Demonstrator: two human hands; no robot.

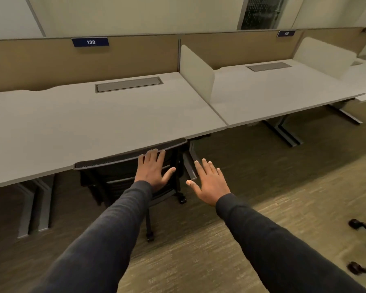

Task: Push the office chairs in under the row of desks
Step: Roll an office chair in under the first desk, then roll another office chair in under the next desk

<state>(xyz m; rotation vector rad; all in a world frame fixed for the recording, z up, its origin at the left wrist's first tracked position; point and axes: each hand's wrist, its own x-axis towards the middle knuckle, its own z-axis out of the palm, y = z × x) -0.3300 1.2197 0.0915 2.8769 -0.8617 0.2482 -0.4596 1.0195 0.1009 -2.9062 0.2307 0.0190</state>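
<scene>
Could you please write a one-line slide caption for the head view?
Open left hand on black mesh office chair tucked under grey desk 138; right hand hovering open.

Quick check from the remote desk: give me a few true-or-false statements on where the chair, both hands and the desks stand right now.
1. The black chair sits tucked against desk 138. True.
2. The left hand rests flat on the chair back. True.
3. The right hand grips the chair back. False: it hovers open beside the chair, touching nothing.
4. A laptop sits on the right desk. False: only a closed cable hatch shows.
</scene>
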